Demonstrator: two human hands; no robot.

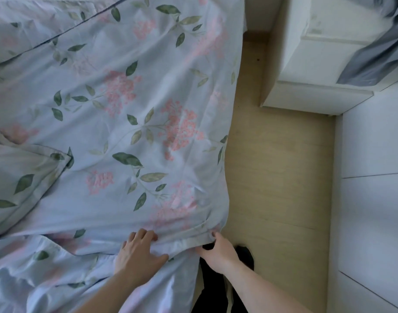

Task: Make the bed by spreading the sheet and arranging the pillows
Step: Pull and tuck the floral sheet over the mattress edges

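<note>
A pale blue sheet printed with pink flowers and green leaves covers the bed, filling the left two thirds of the head view. Its near edge is bunched just in front of me. My left hand grips that edge with curled fingers. My right hand pinches the sheet's near right corner where it hangs over the bed side. A pillow in the same floral cloth lies at the left, partly tucked beneath the sheet.
A strip of light wooden floor runs along the bed's right side. White cabinets stand beyond it, with grey cloth draped over the top right one. My dark trousers and feet are at the bottom.
</note>
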